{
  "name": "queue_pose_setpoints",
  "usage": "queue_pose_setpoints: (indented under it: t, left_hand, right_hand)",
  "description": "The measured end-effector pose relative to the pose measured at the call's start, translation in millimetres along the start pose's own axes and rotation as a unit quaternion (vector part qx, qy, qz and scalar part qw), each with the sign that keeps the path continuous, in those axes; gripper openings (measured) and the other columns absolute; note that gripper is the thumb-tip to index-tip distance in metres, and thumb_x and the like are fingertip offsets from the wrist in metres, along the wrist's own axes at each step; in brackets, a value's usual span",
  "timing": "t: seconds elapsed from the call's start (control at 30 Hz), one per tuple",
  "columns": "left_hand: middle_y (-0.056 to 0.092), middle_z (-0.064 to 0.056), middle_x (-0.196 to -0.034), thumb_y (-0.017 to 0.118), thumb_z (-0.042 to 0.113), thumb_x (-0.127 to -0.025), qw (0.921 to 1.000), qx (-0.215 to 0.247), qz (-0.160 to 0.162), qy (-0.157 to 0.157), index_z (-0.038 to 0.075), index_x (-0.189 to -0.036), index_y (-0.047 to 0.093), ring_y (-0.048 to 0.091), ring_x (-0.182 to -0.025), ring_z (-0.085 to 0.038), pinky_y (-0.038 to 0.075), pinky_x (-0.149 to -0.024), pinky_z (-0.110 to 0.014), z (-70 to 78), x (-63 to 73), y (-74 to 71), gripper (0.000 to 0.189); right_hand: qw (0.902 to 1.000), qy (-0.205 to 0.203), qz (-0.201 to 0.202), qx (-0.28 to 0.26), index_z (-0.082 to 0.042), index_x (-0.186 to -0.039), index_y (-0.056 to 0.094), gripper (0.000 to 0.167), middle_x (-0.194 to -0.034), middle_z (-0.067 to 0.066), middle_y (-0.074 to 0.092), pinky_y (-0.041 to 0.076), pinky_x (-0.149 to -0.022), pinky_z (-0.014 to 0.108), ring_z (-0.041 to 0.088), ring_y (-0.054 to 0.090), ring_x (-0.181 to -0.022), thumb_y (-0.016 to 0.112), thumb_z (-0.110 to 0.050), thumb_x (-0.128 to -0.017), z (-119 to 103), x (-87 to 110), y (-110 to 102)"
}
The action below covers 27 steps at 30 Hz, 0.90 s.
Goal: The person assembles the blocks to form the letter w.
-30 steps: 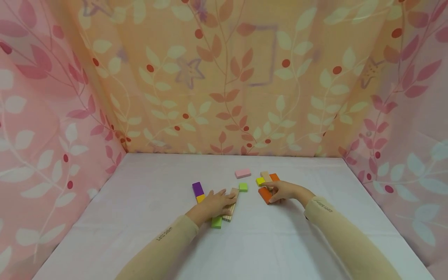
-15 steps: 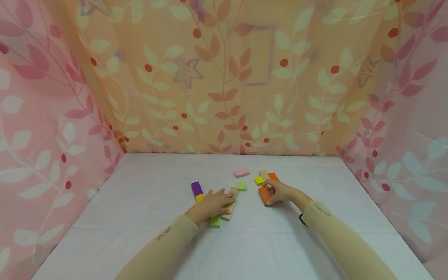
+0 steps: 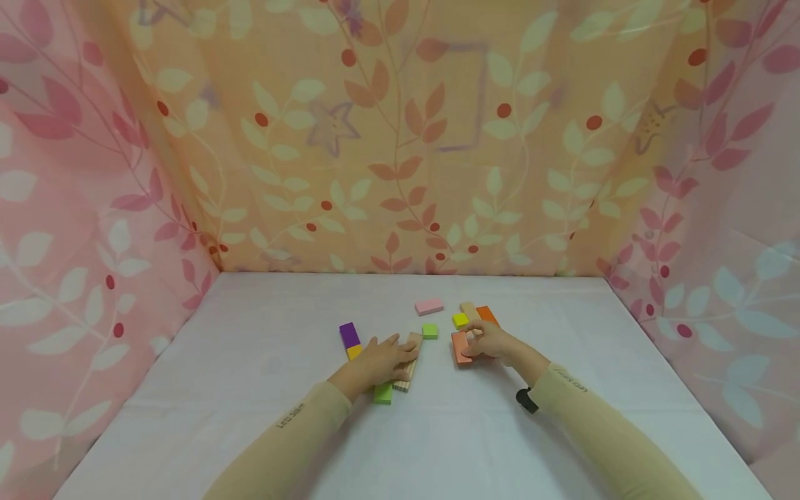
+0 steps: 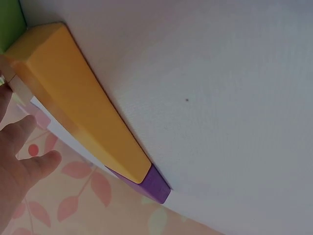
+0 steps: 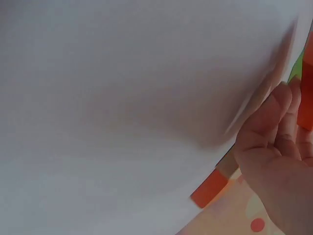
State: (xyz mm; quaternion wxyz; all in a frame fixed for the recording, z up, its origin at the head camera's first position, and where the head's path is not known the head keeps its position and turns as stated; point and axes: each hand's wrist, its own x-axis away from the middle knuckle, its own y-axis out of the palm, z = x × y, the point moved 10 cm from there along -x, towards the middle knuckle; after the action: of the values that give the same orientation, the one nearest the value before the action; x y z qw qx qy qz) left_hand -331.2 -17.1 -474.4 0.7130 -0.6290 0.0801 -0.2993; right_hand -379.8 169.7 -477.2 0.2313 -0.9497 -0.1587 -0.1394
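Observation:
My right hand (image 3: 490, 342) pinches an orange block (image 3: 461, 349) between thumb and fingers; in the right wrist view this block (image 5: 307, 93) shows at the right edge. My left hand (image 3: 378, 362) rests with spread fingers on a plain wooden block (image 3: 406, 382) with a striped end, covering part of it. Around that hand lie a green block (image 3: 383, 394) in front and a yellow block (image 3: 353, 351) touching a purple block (image 3: 349, 335) behind. The left wrist view shows the yellow block (image 4: 88, 103) lengthwise, beside the fingers.
A small light green block (image 3: 430, 331) lies between the hands, with a pink block (image 3: 429, 306) farther back. Behind the right hand sit a small yellow block (image 3: 460, 320), a plain wooden block (image 3: 470, 311) and another orange block (image 3: 487, 316). Patterned curtains (image 3: 400, 139) enclose the white table (image 3: 300, 298).
My right fingers have closed on the orange block, which has moved left and turned to a steeper angle. My left hand has stayed on the wooden block.

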Motion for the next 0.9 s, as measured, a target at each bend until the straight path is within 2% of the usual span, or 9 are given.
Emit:
queue_pose_setpoints:
  t: [0.07, 0.13, 0.2, 0.33, 0.4, 0.5, 0.63, 0.9]
  left_hand:
    - [0.034, 0.006, -0.155, 0.057, 0.045, -0.093, 1.0, -0.001, 0.0, 0.0, 0.028, -0.15, 0.039, 0.02, -0.146, -0.027, 0.016, -0.113, -0.06, 0.2, -0.4, 0.1, 0.062]
    - [0.034, 0.006, -0.155, 0.057, 0.044, -0.093, 1.0, -0.002, 0.0, 0.0, 0.027, -0.15, 0.039, 0.021, -0.146, -0.027, 0.016, -0.113, -0.06, 0.9, -0.4, -0.3, 0.061]
    - [0.034, 0.006, -0.155, 0.057, 0.044, -0.094, 1.0, -0.003, -0.001, 0.001, 0.027, -0.15, 0.039, 0.021, -0.146, -0.027, 0.016, -0.113, -0.06, 1.4, -0.2, -0.4, 0.061]
    - [0.034, 0.007, -0.155, 0.056, 0.044, -0.094, 1.0, -0.001, -0.003, 0.001, 0.027, -0.15, 0.04, 0.021, -0.146, -0.027, 0.017, -0.113, -0.06, 2.6, 0.0, -0.6, 0.06]
    - [0.034, 0.007, -0.155, 0.056, 0.044, -0.094, 1.0, -0.002, -0.003, 0.001, 0.028, -0.15, 0.04, 0.021, -0.146, -0.027, 0.017, -0.113, -0.06, 2.5, -0.7, -0.2, 0.06]
    - [0.033, 0.007, -0.155, 0.055, 0.044, -0.094, 1.0, -0.004, -0.004, 0.002, 0.028, -0.15, 0.039, 0.021, -0.146, -0.027, 0.017, -0.113, -0.06, 2.0, -2.2, 0.4, 0.06]
    - [0.033, 0.008, -0.155, 0.055, 0.045, -0.094, 1.0, -0.006, -0.003, 0.005, 0.028, -0.15, 0.039, 0.021, -0.146, -0.027, 0.017, -0.112, -0.06, 1.8, -3.2, 0.4, 0.06]
    - [0.034, 0.007, -0.155, 0.056, 0.045, -0.094, 1.0, 0.005, 0.001, 0.005, 0.028, -0.15, 0.04, 0.022, -0.145, -0.028, 0.018, -0.112, -0.06, -2.6, -3.2, 2.2, 0.061]
  right_hand:
    - [1.0, 0.001, -0.003, 0.007, 0.001, -0.128, 0.053, 0.051, -0.095, 0.016, 0.061, 0.047, -0.062, 0.024, 0.014, 0.055, -0.065, 0.073, 0.003, -0.082, -2.7, -2.1, 5.9]
    - [0.9997, 0.0, -0.006, 0.024, 0.0, -0.128, 0.055, 0.051, -0.075, 0.007, 0.057, 0.044, -0.059, 0.023, 0.013, 0.052, -0.063, 0.074, 0.002, -0.081, -4.6, -5.1, 11.1]
    - [0.9989, -0.01, -0.01, 0.044, 0.0, -0.128, 0.056, 0.049, -0.07, 0.004, 0.054, 0.041, -0.057, 0.023, 0.013, 0.049, -0.061, 0.073, 0.003, -0.081, -7.7, -6.5, 16.4]
    - [0.9959, -0.016, -0.014, 0.088, -0.003, -0.129, 0.058, 0.048, -0.081, 0.008, 0.054, 0.041, -0.059, 0.024, 0.016, 0.048, -0.068, 0.073, 0.001, -0.083, -9.9, -8.3, 22.9]
    - [0.9942, -0.008, -0.015, 0.106, -0.004, -0.13, 0.059, 0.047, -0.091, 0.01, 0.055, 0.042, -0.062, 0.025, 0.018, 0.049, -0.074, 0.072, -0.002, -0.085, -8.8, -8.6, 24.2]
    - [0.9932, 0.002, -0.017, 0.116, -0.005, -0.131, 0.059, 0.047, -0.097, 0.013, 0.056, 0.043, -0.065, 0.027, 0.021, 0.05, -0.079, 0.072, -0.004, -0.086, -6.9, -9.0, 24.4]
    - [0.9924, 0.004, -0.019, 0.121, -0.005, -0.13, 0.059, 0.049, -0.093, 0.012, 0.055, 0.041, -0.062, 0.025, 0.02, 0.049, -0.074, 0.075, -0.009, -0.085, -5.5, -9.7, 25.1]
    - [0.9921, 0.011, 0.002, 0.125, -0.005, -0.125, 0.058, 0.048, -0.09, 0.01, 0.051, 0.04, -0.058, 0.024, 0.018, 0.047, -0.071, 0.078, -0.015, -0.083, -4.4, -13.6, 24.5]
